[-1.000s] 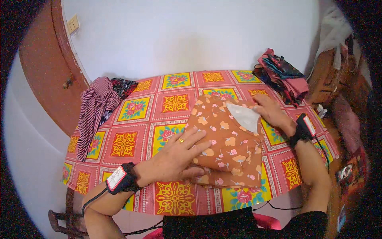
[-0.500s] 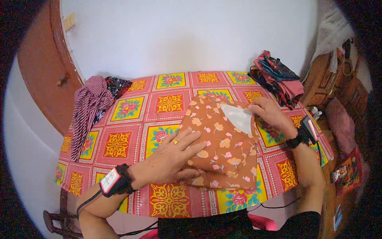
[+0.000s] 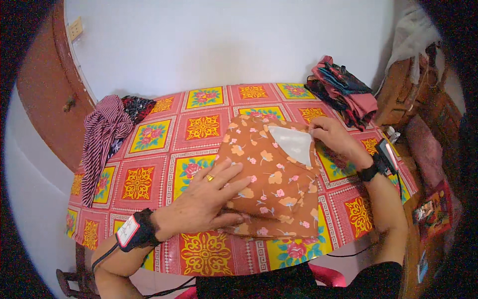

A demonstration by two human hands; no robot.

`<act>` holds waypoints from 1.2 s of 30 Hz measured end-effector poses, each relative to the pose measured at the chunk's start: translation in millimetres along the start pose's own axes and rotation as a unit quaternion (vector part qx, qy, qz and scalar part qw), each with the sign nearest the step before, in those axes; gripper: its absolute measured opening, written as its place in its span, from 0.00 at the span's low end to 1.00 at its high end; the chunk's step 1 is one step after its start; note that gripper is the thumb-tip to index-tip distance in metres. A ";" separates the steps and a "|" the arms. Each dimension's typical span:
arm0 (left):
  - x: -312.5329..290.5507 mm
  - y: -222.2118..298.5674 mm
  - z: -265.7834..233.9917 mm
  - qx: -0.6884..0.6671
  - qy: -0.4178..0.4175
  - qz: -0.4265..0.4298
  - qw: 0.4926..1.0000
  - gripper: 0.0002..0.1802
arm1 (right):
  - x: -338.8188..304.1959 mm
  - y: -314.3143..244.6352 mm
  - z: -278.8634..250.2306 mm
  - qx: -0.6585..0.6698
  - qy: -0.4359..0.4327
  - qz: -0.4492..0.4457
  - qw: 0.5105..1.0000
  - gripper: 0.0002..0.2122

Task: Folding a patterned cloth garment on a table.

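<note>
The counter (image 3: 164, 149) is covered by a red cloth patterned with yellow and green floral squares, and it is set against a pale wall (image 3: 224, 45) with a brown wooden door (image 3: 40, 99) seen at the left edge. Near the middle of the counter, slightly toward the right, an orange floral garment (image 3: 274, 184) is laid flat and partly folded, with a patch of its white inner side (image 3: 294, 142) exposed at the upper right corner. At the left end of the counter a striped maroon and white cloth (image 3: 102, 139) is draped over the edge, and a dark patterned cloth (image 3: 137, 107) is tucked just beside it. At the far right corner a stack of folded clothes (image 3: 343, 89) in pink, red and dark blue is piled, well apart from the orange garment. The left hand (image 3: 209, 197) is laid open and flat, fingers spread, and is pressed on the lower left part of the orange garment; a ring is worn on one finger and a black wristband with a white tag (image 3: 134, 231) is strapped at the wrist. The right hand (image 3: 333, 139) is rested at the garment's upper right edge, fingers curled with the fabric edge pinched beside the white patch, and a black band carrying a small device (image 3: 381, 159) is worn on that wrist.
</note>
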State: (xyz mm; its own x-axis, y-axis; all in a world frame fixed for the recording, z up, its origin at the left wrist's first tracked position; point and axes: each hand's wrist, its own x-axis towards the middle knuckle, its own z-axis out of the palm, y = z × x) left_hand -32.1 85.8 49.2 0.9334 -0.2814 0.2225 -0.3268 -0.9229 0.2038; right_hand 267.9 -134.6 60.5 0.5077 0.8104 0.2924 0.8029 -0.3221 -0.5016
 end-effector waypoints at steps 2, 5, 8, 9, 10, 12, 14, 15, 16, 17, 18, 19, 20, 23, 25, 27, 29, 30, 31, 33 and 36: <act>-0.3 -0.3 0.5 0.006 0.000 0.000 1.000 0.44 | 0.5 1.9 -0.9 0.012 -0.006 0.010 1.000 0.07; -0.7 -0.7 -1.2 0.005 -0.009 -0.001 1.000 0.43 | 1.7 2.3 -2.9 0.014 -0.017 0.018 1.000 0.07; -1.3 -0.2 -0.8 0.015 -0.011 -0.001 1.000 0.43 | 1.5 3.0 -3.2 0.001 -0.015 0.009 1.000 0.06; -1.1 -0.7 -0.6 0.015 -0.010 0.000 1.000 0.43 | 1.1 3.8 -3.2 -0.001 -0.009 0.001 1.000 0.06; -0.8 -1.3 -0.4 0.013 -0.012 0.000 1.000 0.43 | 0.8 4.4 -3.6 -0.002 -0.009 0.002 1.000 0.06; -0.7 -2.0 0.1 0.012 -0.015 0.000 1.000 0.43 | 1.2 5.8 -4.4 0.026 -0.018 0.008 0.999 0.05; -0.6 -2.5 1.0 0.016 -0.016 -0.001 1.000 0.43 | 2.3 9.4 -4.8 0.035 -0.024 0.018 0.999 0.05; -0.6 -2.1 0.6 0.016 -0.016 -0.001 1.000 0.43 | 2.8 11.5 -5.0 0.045 -0.030 0.028 0.998 0.04; -0.5 -1.5 0.0 0.016 -0.017 -0.002 1.000 0.43 | 3.2 13.9 -5.4 0.044 -0.030 0.028 0.998 0.04; -0.6 -1.3 -0.2 0.016 -0.018 -0.003 1.000 0.44 | 4.2 16.6 -4.9 0.036 -0.027 0.018 0.999 0.04; -0.6 -1.1 -0.4 0.016 -0.018 -0.004 1.000 0.44 | 4.7 17.9 -4.7 0.028 -0.025 0.008 0.999 0.04; -0.7 -0.8 -0.7 0.015 -0.018 -0.005 1.000 0.44 | 4.8 17.7 -4.5 0.028 -0.025 0.008 0.999 0.04; -0.5 -1.0 -0.8 0.014 -0.018 -0.004 1.000 0.44 | 4.5 17.0 -4.6 0.034 -0.024 0.015 0.999 0.05; 0.0 -0.9 -1.6 0.008 -0.015 0.000 1.000 0.45 | 3.9 14.7 -4.7 0.023 -0.016 0.013 1.000 0.05; -0.4 0.3 -1.9 0.009 -0.015 -0.003 1.000 0.45 | 4.4 14.0 -4.8 0.008 -0.008 0.003 1.000 0.05; -0.7 0.5 -1.9 0.009 -0.015 -0.006 1.000 0.45 | 5.3 13.1 -5.3 0.025 -0.023 0.024 0.999 0.04; -0.7 0.3 -2.1 0.001 -0.014 -0.005 1.000 0.45 | 4.4 8.7 -8.7 0.045 -0.042 0.035 0.998 0.04; -0.9 0.4 -2.2 0.001 -0.014 -0.005 1.000 0.45 | 3.9 7.0 -9.8 0.064 -0.060 0.046 0.995 0.05; -1.2 0.7 -2.4 0.000 -0.012 -0.005 1.000 0.45 | 3.4 9.3 -10.2 0.064 -0.060 0.046 0.995 0.05; -1.2 0.7 -2.6 0.000 -0.011 -0.005 1.000 0.45 | 2.0 15.0 -10.7 0.097 -0.097 0.012 0.991 0.09; -0.9 0.6 -2.8 -0.003 -0.012 -0.006 1.000 0.45 | -0.6 1.5 -12.7 0.077 -0.116 0.041 0.989 0.11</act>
State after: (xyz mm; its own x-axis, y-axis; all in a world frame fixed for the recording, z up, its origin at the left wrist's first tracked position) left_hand -33.5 86.3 51.8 0.9407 -0.2767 0.1962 -0.3162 -0.9248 0.2114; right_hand 272.8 -141.8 69.9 0.4686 0.8814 0.0599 0.6965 -0.3269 -0.6388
